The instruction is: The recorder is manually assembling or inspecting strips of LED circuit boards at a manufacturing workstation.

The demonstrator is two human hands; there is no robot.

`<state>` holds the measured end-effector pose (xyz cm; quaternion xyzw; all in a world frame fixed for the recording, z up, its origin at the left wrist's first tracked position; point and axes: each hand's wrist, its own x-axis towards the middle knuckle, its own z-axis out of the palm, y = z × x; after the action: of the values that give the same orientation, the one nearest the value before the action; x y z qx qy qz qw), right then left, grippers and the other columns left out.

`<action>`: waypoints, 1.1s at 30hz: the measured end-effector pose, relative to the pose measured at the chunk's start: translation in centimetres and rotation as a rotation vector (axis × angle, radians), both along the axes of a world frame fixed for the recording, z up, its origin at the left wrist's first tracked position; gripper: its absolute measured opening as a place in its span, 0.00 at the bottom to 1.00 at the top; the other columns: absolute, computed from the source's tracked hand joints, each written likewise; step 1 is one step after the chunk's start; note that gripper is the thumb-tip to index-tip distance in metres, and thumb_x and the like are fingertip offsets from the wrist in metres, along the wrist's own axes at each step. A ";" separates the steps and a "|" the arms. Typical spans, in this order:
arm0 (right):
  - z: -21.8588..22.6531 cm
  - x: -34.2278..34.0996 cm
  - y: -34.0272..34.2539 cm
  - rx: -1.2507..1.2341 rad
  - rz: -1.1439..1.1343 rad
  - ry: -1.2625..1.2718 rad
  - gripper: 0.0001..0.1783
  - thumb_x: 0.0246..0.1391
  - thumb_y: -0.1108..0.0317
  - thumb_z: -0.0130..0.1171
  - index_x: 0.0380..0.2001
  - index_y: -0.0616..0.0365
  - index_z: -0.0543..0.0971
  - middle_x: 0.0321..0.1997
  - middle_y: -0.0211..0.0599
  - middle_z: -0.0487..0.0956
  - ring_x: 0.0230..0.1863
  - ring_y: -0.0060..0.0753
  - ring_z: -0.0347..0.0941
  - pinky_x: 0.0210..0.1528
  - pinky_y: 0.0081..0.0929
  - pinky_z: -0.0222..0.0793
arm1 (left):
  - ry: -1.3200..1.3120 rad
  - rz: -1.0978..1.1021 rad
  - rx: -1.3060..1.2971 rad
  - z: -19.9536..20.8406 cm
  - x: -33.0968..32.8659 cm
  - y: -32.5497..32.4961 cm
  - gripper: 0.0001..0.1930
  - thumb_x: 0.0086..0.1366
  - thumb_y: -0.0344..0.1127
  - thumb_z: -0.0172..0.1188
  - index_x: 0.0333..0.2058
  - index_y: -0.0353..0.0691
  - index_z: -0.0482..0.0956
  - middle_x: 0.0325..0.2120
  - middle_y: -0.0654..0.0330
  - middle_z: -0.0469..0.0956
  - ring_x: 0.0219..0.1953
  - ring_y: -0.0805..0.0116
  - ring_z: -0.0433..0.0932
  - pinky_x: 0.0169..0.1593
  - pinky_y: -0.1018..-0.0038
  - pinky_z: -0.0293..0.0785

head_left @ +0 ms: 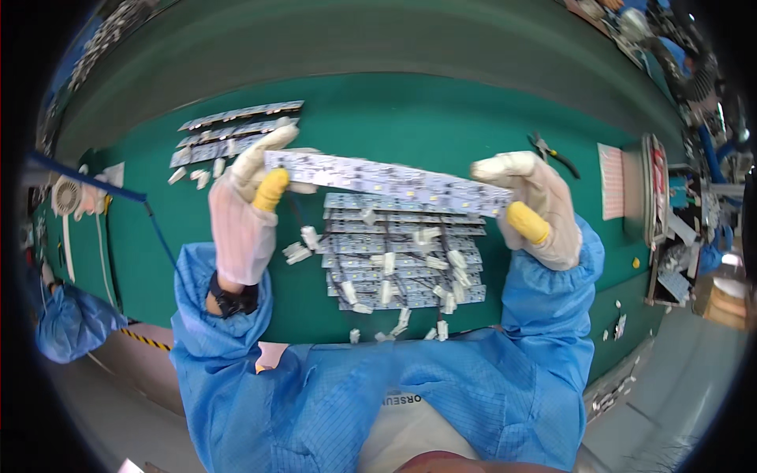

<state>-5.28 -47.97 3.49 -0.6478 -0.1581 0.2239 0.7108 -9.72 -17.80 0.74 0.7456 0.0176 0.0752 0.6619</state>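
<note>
A long white LED circuit board strip (386, 180) is held up by its two ends, tilted down toward the right. My left hand (256, 169), in a white glove with a yellow thumb cover, grips its left end. The right end is pinched by my right hand (536, 206), gloved the same way. Below the held strip lies a stack of similar LED strips (406, 272) in rows, with dark wires and white connectors (386, 264) on them. Loose white connectors (298, 252) hang at the stack's left side.
More LED strips (229, 130) lie at the far left of the green mat (378, 102). Pliers (556, 154) rest at the far right, near a red-and-white sheet (610, 181) and a metal tray (654, 189). A small fan (67, 191) and a co-worker's blue sleeve (75, 323) are at the left.
</note>
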 end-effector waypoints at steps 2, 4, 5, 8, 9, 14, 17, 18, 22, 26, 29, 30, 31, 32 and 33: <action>0.3 -0.1 0.3 -0.020 0.009 0.044 0.29 0.47 0.58 0.66 0.46 0.67 0.69 0.40 0.39 0.76 0.39 0.21 0.74 0.43 0.19 0.68 | 0.020 0.003 0.100 0.0 0.1 0.2 0.25 0.63 0.45 0.55 0.52 0.31 0.69 0.35 0.57 0.80 0.32 0.74 0.78 0.40 0.82 0.71; 1.0 -0.2 0.5 0.021 0.034 0.145 0.31 0.45 0.56 0.67 0.46 0.66 0.70 0.40 0.39 0.76 0.41 0.23 0.73 0.43 0.21 0.69 | -0.008 0.019 0.154 -0.4 0.2 0.3 0.25 0.63 0.46 0.55 0.51 0.31 0.70 0.34 0.57 0.80 0.32 0.75 0.78 0.40 0.82 0.71; 0.6 -0.2 0.7 0.011 -0.017 0.062 0.31 0.45 0.55 0.67 0.46 0.66 0.70 0.38 0.37 0.76 0.35 0.18 0.72 0.35 0.16 0.66 | -0.024 -0.005 0.133 -0.6 0.3 0.4 0.25 0.63 0.44 0.55 0.53 0.32 0.68 0.35 0.56 0.80 0.32 0.73 0.78 0.42 0.80 0.72; 0.8 0.2 1.0 -0.098 -0.119 -0.018 0.33 0.48 0.47 0.63 0.46 0.65 0.71 0.29 0.27 0.75 0.16 0.07 0.57 0.19 0.08 0.50 | -0.238 -0.148 -0.247 -2.1 0.2 0.7 0.27 0.63 0.42 0.56 0.56 0.33 0.64 0.32 0.55 0.80 0.33 0.69 0.78 0.54 0.70 0.68; 0.7 0.5 1.0 -0.128 -0.135 -0.031 0.32 0.50 0.46 0.61 0.45 0.64 0.71 0.28 0.26 0.74 0.17 0.08 0.58 0.19 0.08 0.50 | -0.288 -0.201 -0.220 -1.9 -0.1 0.7 0.29 0.63 0.42 0.56 0.57 0.32 0.61 0.28 0.55 0.79 0.34 0.66 0.79 0.64 0.58 0.53; -0.5 0.8 0.7 -0.158 -0.214 -0.066 0.31 0.54 0.43 0.54 0.44 0.64 0.72 0.24 0.28 0.73 0.18 0.11 0.62 0.21 0.10 0.54 | -0.152 -0.188 -0.260 -1.3 -0.7 -0.2 0.22 0.61 0.47 0.58 0.43 0.31 0.73 0.26 0.56 0.79 0.30 0.71 0.79 0.37 0.80 0.72; -0.8 1.0 -0.4 -0.216 -0.136 -0.113 0.28 0.57 0.44 0.50 0.37 0.64 0.72 0.17 0.33 0.72 0.15 0.18 0.65 0.21 0.14 0.59 | -0.039 -0.198 -0.157 -1.1 -0.8 0.2 0.18 0.65 0.44 0.53 0.41 0.33 0.75 0.32 0.57 0.79 0.29 0.73 0.79 0.37 0.81 0.72; -0.8 1.1 -0.6 -0.236 -0.125 -0.113 0.26 0.57 0.45 0.50 0.35 0.63 0.72 0.15 0.33 0.72 0.13 0.19 0.64 0.20 0.14 0.59 | -0.040 -0.127 -0.106 -1.6 -1.1 0.3 0.17 0.66 0.43 0.52 0.40 0.33 0.76 0.33 0.57 0.79 0.30 0.73 0.80 0.37 0.81 0.72; -0.6 0.7 -0.4 -0.173 -0.129 -0.136 0.25 0.57 0.47 0.50 0.33 0.63 0.71 0.13 0.35 0.72 0.10 0.20 0.63 0.17 0.15 0.59 | -0.062 -0.104 -0.055 -2.0 -0.8 0.5 0.16 0.67 0.42 0.51 0.41 0.33 0.76 0.32 0.58 0.80 0.31 0.72 0.80 0.38 0.80 0.73; -1.3 0.8 -0.2 0.000 -0.046 0.013 0.22 0.58 0.50 0.51 0.34 0.63 0.71 0.23 0.39 0.76 0.13 0.20 0.69 0.14 0.13 0.61 | -0.152 -0.057 0.269 0.5 0.0 -0.4 0.17 0.69 0.42 0.46 0.42 0.33 0.76 0.32 0.58 0.81 0.34 0.69 0.80 0.40 0.78 0.73; -0.7 1.4 -0.6 -0.206 0.004 -0.144 0.26 0.58 0.45 0.48 0.32 0.61 0.72 0.25 0.35 0.76 0.15 0.20 0.70 0.15 0.13 0.62 | -0.116 0.023 0.294 -0.3 -0.1 -0.5 0.25 0.69 0.51 0.39 0.44 0.33 0.75 0.31 0.56 0.81 0.32 0.74 0.79 0.39 0.80 0.71; -1.0 1.5 -0.9 -0.209 -0.003 -0.146 0.26 0.58 0.45 0.48 0.32 0.61 0.72 0.25 0.35 0.76 0.15 0.20 0.70 0.15 0.13 0.62 | -0.069 0.021 0.247 -0.1 -0.2 -0.9 0.29 0.70 0.54 0.36 0.44 0.33 0.75 0.29 0.56 0.82 0.30 0.77 0.78 0.35 0.81 0.70; -1.8 1.6 -0.8 -0.201 -0.054 -0.212 0.26 0.58 0.45 0.47 0.31 0.61 0.72 0.24 0.33 0.75 0.15 0.20 0.70 0.16 0.14 0.62 | -0.067 0.021 0.253 -0.1 -0.1 -0.6 0.29 0.70 0.54 0.36 0.44 0.33 0.75 0.29 0.56 0.82 0.30 0.77 0.78 0.35 0.81 0.70; -2.2 1.7 -0.5 -0.191 -0.105 -0.279 0.26 0.59 0.45 0.46 0.29 0.62 0.73 0.22 0.32 0.74 0.16 0.20 0.69 0.17 0.14 0.63 | -0.044 -0.050 0.288 -0.2 0.0 -0.1 0.32 0.69 0.57 0.32 0.43 0.32 0.75 0.25 0.58 0.81 0.27 0.78 0.77 0.31 0.82 0.68; -2.0 1.6 -0.5 -0.168 -0.118 -0.317 0.25 0.60 0.48 0.45 0.26 0.62 0.73 0.21 0.31 0.74 0.15 0.19 0.68 0.18 0.15 0.63 | -0.020 -0.119 0.324 -0.4 0.1 0.3 0.35 0.69 0.60 0.29 0.43 0.32 0.75 0.21 0.59 0.81 0.23 0.80 0.76 0.28 0.82 0.66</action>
<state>-3.66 -48.44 1.47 -0.7402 -0.2107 0.0893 0.6322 -9.65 -17.49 0.37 0.8415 -0.0455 0.0448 0.5365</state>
